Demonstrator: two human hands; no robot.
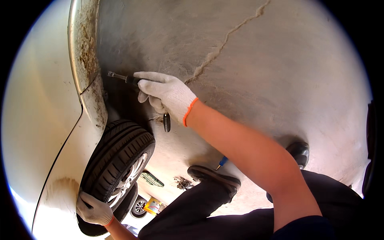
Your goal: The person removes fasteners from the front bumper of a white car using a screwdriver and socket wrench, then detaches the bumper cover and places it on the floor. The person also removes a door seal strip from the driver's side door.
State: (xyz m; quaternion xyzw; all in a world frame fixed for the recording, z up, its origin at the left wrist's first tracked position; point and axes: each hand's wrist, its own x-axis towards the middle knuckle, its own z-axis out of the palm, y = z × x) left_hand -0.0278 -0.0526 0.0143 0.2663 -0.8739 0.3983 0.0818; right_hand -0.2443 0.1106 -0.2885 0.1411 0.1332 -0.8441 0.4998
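A: Wheel [118,168] sits upright in the arch of the pale car body [48,120], tread facing out. Left hand [94,210], white glove, is curled over the tyre's lower edge, fingers wrapped on the rubber, gripping it.

B: And the right hand [166,94]?

A: Gloved too, closed round the dark handle of a long tool [120,77], metal tip pointing into the rusty wheel-arch lip [86,52]. A dark end [166,122] hangs below the wrist; can't tell if it's part of the same tool.

B: Risks?

A: My guess: only one hand steadies the wheel, low down, so it could tip outward or roll onto the person's shoe [214,176] just beside it. Tool tip could slip off whatever it's on inside the arch, which is hidden in shadow, and scrape the panel or jab the glove. Rusty edge could snag the cotton.

B: Containers?

A: One small yellow-orange container [153,206] on the concrete floor [260,60] near a second wheel [139,207]. Contents not visible. Small bits [183,183] and a blue-handled screwdriver [221,162] lie loose on the floor, not in anything.
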